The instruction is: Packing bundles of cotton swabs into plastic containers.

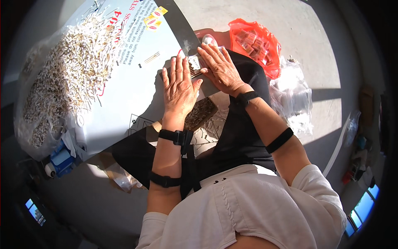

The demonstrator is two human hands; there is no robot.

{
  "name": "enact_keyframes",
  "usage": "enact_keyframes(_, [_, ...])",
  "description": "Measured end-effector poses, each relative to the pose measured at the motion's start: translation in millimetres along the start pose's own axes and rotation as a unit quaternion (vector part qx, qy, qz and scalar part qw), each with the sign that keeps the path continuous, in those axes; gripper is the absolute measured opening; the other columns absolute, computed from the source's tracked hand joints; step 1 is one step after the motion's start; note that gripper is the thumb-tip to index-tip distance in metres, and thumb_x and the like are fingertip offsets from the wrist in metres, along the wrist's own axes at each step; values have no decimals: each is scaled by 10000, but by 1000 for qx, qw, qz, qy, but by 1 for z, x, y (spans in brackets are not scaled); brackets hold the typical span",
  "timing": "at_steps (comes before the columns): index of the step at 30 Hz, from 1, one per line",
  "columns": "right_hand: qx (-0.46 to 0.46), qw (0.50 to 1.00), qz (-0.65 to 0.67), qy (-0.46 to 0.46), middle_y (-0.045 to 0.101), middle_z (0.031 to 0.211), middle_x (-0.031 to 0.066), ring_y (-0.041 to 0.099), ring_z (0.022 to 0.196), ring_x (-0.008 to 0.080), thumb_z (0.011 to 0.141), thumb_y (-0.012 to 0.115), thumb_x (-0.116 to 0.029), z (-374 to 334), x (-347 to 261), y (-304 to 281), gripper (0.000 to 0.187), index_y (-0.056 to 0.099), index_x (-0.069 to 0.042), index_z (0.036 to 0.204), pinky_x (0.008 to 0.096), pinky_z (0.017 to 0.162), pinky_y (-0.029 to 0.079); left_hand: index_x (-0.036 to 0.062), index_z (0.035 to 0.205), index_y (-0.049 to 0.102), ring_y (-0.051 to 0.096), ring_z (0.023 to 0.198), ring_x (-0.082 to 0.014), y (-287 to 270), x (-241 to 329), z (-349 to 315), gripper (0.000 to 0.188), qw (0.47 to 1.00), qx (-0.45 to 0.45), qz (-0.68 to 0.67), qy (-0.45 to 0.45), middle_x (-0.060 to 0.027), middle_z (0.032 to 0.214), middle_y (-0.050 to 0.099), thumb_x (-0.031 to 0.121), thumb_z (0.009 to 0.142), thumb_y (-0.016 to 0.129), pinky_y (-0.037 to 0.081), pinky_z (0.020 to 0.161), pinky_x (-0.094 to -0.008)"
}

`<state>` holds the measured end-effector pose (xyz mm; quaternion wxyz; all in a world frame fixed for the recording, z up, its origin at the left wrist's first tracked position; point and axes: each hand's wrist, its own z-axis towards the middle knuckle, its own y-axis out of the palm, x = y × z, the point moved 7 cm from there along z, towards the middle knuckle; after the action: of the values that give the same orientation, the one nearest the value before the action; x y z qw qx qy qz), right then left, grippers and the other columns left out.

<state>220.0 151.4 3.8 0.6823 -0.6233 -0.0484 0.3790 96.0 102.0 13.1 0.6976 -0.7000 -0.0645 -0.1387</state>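
Observation:
A small row of cotton swabs (193, 66), white-tipped with brown sticks, lies between my hands at the sheet's right edge. To its left, my left hand (180, 85) rests palm down with fingers stretched out and the thumb toward the swabs. My right hand (222, 69) reaches in from the other side, its fingers straight and its thumb beside the swabs. Both hands are open, and their palms are hidden. A clear round plastic piece (209, 40) sits just beyond my right fingertips. Several loose swabs (151, 57) lie on the white printed sheet (137, 79).
A large heap of swabs (78, 62) spills from a clear bag at the left. Yellow-and-white stickers (156, 18) lie at the far edge. A red bag (271, 50) of small packs and a clear bag (292, 97) stand at right. Below my hands is a box (202, 113) of sticks.

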Motion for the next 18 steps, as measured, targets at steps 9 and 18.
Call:
enact_keyframes(9, [14, 999, 38, 25, 314, 1560, 93, 284, 1442, 290, 987, 471, -428, 1, 6, 0, 605, 348, -116, 1490, 505, 1184, 160, -45, 1487, 271, 161, 1492, -278, 3, 4, 9, 711, 999, 41, -28, 13, -175, 1590, 210, 359, 964, 533, 108, 1203, -494])
enact_keyframes(18, [155, 665, 673, 286, 542, 1297, 85, 526, 1134, 133, 950, 666, -239, 8, 43, 20, 458, 548, 7, 1318, 275, 954, 454, -19, 1506, 253, 280, 1440, -314, 8, -23, 20, 618, 770, 264, -570, -111, -211, 1557, 273, 381, 1052, 378, 234, 1173, -419])
